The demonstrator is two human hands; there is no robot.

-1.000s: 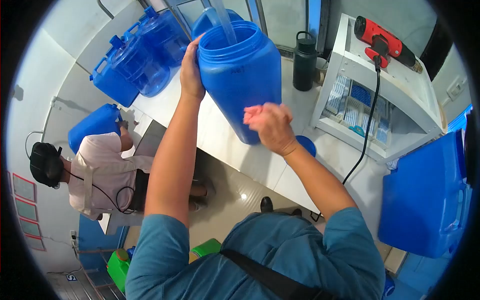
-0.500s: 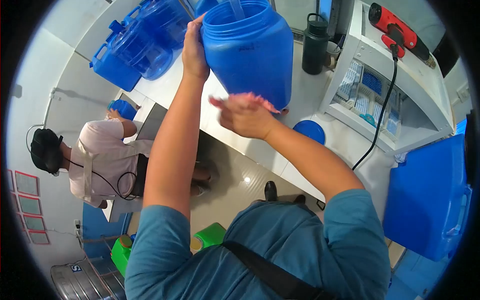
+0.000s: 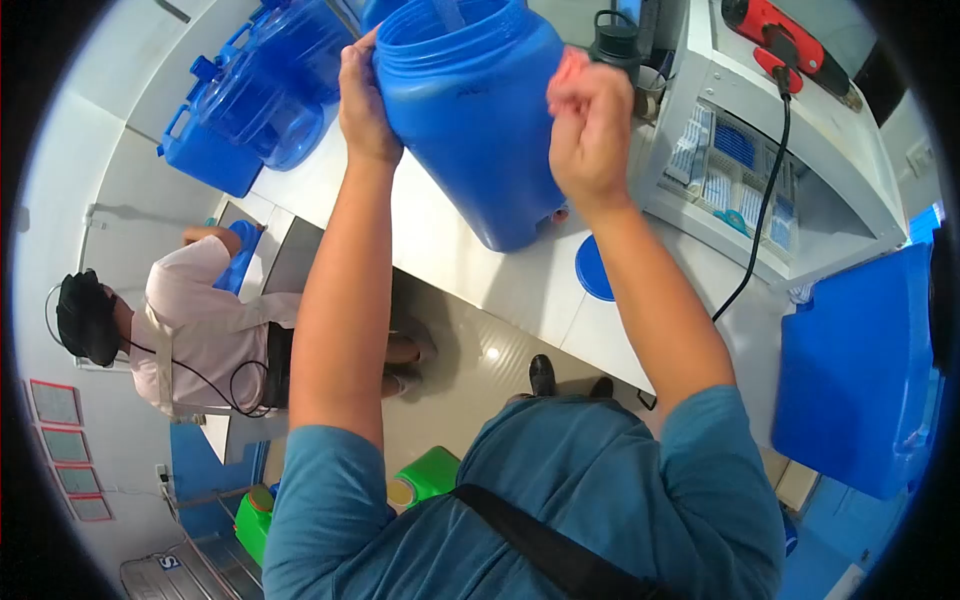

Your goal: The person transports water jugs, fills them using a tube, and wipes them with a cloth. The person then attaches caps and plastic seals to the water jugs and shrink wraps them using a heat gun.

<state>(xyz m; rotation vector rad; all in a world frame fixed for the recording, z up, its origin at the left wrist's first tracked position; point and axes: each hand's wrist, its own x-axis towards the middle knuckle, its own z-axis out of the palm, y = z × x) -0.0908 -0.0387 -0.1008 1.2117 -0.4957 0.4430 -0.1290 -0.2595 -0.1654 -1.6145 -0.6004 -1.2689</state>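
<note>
A large blue wide-mouthed plastic container (image 3: 475, 130) stands tilted on the white counter, its threaded mouth uncovered. My left hand (image 3: 365, 105) presses against its left side near the neck, with the thumb and fingers around the edge. At the container's right side, my right hand (image 3: 592, 135) is closed on a crumpled pink-red cloth (image 3: 570, 75); most of the cloth is hidden in the fist. A round blue lid (image 3: 595, 268) lies on the counter below my right wrist.
Blue water jugs (image 3: 265, 100) stand at the back left. A dark bottle (image 3: 614, 45) is behind my right hand. A white shelf (image 3: 690, 190) holds a red heat gun (image 3: 775, 40) with a black cord. A co-worker (image 3: 200, 320) handles another blue container on the left.
My right hand has moved up and right with the cloth, from the container's lower front to its right side. My left hand keeps its hold. The co-worker's arm has shifted.
</note>
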